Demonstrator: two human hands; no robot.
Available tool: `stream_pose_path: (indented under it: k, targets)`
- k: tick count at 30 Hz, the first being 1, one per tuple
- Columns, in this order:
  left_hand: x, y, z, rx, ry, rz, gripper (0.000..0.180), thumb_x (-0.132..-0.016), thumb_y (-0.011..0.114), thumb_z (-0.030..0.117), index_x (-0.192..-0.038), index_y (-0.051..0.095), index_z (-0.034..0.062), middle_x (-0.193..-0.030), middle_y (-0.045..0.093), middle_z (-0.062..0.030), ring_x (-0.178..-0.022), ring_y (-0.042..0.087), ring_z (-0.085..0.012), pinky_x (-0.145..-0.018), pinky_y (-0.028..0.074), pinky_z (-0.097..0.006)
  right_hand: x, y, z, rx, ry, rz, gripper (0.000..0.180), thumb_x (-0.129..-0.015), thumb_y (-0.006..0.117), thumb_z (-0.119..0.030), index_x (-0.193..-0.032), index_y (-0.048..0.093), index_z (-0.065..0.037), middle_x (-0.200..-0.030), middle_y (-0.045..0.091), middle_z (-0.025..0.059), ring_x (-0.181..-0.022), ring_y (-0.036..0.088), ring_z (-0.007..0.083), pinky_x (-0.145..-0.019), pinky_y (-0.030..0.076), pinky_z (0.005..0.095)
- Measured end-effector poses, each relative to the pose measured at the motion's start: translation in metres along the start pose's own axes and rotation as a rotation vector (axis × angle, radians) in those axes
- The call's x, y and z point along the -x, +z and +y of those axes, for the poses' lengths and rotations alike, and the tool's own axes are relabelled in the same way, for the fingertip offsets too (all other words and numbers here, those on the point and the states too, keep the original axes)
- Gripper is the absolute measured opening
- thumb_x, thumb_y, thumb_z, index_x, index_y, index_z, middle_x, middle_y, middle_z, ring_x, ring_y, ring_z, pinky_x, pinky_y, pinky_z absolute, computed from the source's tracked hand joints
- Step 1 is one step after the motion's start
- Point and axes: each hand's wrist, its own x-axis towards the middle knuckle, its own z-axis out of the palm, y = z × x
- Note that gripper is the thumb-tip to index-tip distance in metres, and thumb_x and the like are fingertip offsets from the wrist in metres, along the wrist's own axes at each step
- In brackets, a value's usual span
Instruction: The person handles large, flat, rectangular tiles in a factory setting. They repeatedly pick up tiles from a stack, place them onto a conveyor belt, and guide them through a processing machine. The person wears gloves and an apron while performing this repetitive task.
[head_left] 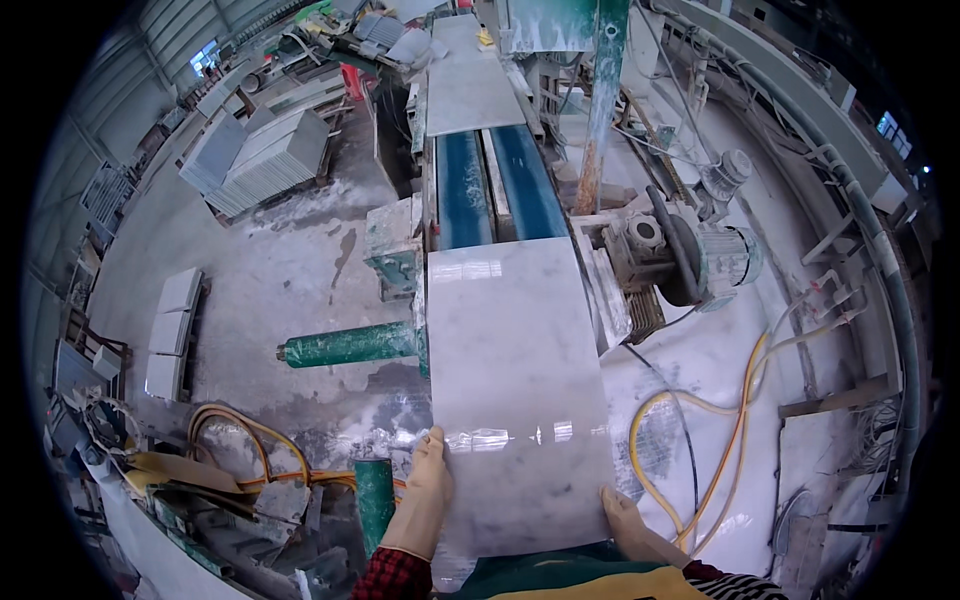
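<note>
A polished white stone slab (520, 350) with faint grey veining lies at the near end of a conveyor, its front edge close to my body. My left hand (428, 495) grips its left edge, thumb on top and the other fingers hidden beneath or behind it. On the opposite edge, nearer to me, my right hand (627, 522) holds the slab, its fingers partly out of sight. Beyond the slab, two blue conveyor belts (463, 190) run away from me. Another pale slab (472, 92) rests farther along them.
An electric motor (728, 262) juts out right of the conveyor. A green roller (350, 345) sticks out leftward, and a green post (374, 500) stands by my left forearm. Yellow hoses (742, 420) loop over the wet floor. Stacked slabs (265, 160) stand at the far left.
</note>
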Motion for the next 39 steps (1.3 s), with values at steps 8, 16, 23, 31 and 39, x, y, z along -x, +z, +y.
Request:
stream_pose_path:
  k: [8, 16, 23, 31, 39]
  targets:
    - [-0.062, 0.048, 0.070, -0.232, 0.151, -0.108, 0.062, -0.109, 0.049, 0.042, -0.140, 0.051, -0.0111, -0.141, 0.061, -0.0220, -0.128, 0.060, -0.0290, -0.108, 0.049, -0.040, -0.082, -0.006, -0.047, 0.154, -0.302, 0.125, 0.064, -0.103, 0.059, -0.051, -0.129, 0.066, 0.007, -0.117, 0.072, 0.0163, -0.102, 0.069, 0.0262, -0.091, 0.054, 0.0392]
    - [-0.080, 0.081, 0.123, -0.921, 1.132, -0.078, 0.072, -0.095, 0.068, 0.037, -0.152, 0.044, 0.0009, -0.152, 0.051, -0.0249, -0.141, 0.049, -0.0417, -0.119, 0.038, -0.047, -0.135, 0.032, -0.189, -0.365, -0.180, 0.135, 0.061, -0.100, 0.068, -0.048, -0.137, 0.062, 0.000, -0.129, 0.069, 0.0149, -0.116, 0.068, 0.0294, -0.097, 0.055, 0.0410]
    - [0.018, 0.049, 0.068, -1.321, 1.318, -0.415, 0.066, -0.084, 0.077, 0.032, -0.142, 0.057, 0.0085, -0.140, 0.054, -0.0183, -0.125, 0.050, -0.0394, -0.106, 0.039, -0.052, -0.104, 0.034, -0.156, 0.473, -0.950, 0.453, 0.056, -0.096, 0.072, -0.035, -0.140, 0.059, -0.002, -0.135, 0.063, 0.0175, -0.124, 0.060, 0.0325, -0.103, 0.047, 0.0482]
    - [-0.006, 0.064, 0.042, -1.216, 1.509, -0.140, 0.052, -0.085, 0.072, 0.034, -0.133, 0.066, 0.0153, -0.134, 0.059, -0.0117, -0.118, 0.053, -0.0374, -0.101, 0.041, -0.053, -0.098, 0.078, -0.164, 1.167, -1.478, 0.458, 0.053, -0.089, 0.066, -0.041, -0.132, 0.066, -0.011, -0.131, 0.060, 0.0185, -0.110, 0.056, 0.0396, -0.099, 0.042, 0.0526]
    - [-0.049, 0.090, 0.071, -1.213, 1.403, -0.107, 0.051, -0.086, 0.071, 0.026, -0.137, 0.064, 0.0199, -0.135, 0.060, -0.0095, -0.121, 0.053, -0.0357, -0.106, 0.038, -0.053, -0.133, 0.090, -0.221, 1.129, -1.546, 0.410, 0.051, -0.086, 0.067, -0.036, -0.129, 0.066, -0.009, -0.128, 0.061, 0.0171, -0.110, 0.056, 0.0383, -0.095, 0.044, 0.0495]
